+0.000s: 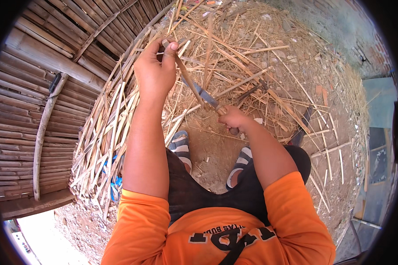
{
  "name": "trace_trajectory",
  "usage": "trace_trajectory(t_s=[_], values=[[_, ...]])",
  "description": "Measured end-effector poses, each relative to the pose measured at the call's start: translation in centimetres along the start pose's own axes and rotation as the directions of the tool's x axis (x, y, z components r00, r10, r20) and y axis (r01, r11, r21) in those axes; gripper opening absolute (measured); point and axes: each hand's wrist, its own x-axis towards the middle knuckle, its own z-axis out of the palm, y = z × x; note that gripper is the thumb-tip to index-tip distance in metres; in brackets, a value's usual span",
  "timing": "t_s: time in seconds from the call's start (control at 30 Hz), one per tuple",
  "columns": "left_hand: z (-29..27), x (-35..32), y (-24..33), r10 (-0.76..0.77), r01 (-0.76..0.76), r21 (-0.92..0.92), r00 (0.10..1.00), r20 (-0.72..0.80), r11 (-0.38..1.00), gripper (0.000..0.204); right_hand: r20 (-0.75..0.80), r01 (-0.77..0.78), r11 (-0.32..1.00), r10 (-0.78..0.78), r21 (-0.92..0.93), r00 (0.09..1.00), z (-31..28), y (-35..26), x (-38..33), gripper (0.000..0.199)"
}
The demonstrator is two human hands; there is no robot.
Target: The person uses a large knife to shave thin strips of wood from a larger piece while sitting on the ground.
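Note:
Raised ahead at the upper left, my left hand [154,73] is closed on the upper end of a thin bamboo strip [190,81], thumb on top. The strip slants down to the right, its lower end free near the knife. My right hand [235,118] wraps round the wooden handle of a knife [204,94], in front of my right knee. The grey blade points up and left, close beside the strip. I cannot tell whether blade and strip touch.
Many split bamboo strips [112,132] are heaped along the bamboo-slat wall [53,128] on the left. Shavings and loose sticks [234,57] litter the ground ahead. Blue plastic [116,187] lies by the heap. My feet, in striped sandals [180,146], rest on bare dirt.

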Motion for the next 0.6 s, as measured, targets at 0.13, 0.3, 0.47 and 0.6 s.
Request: trace_trajectory(t_s=[0.13,0.3,0.47,0.6], values=[[-1.6,0.0,-0.9,-0.066,0.069,0.052,0.996,-0.059,0.996,0.029,-0.1,-0.064,0.865,0.016,-0.497,0.995,-1.3,-9.4,-3.8,0.044],[-1.2,-0.2,-0.2,-0.009,0.011,0.031,0.998,-0.056,0.999,0.029,-0.167,-0.08,0.876,-0.002,-0.477,0.986,-1.3,-9.1,-4.4,0.041],[-0.9,0.2,-1.1,-0.001,0.003,0.047,0.999,-0.045,0.999,0.038,-0.184,-0.042,0.923,-0.032,-0.382,0.982,-1.8,-9.0,-5.3,0.031],[-1.4,-0.2,-0.4,-0.032,0.034,0.03,0.998,-0.058,0.999,0.029,-0.159,-0.053,0.871,-0.029,-0.488,0.987,-2.7,-13.2,-6.4,0.031]])
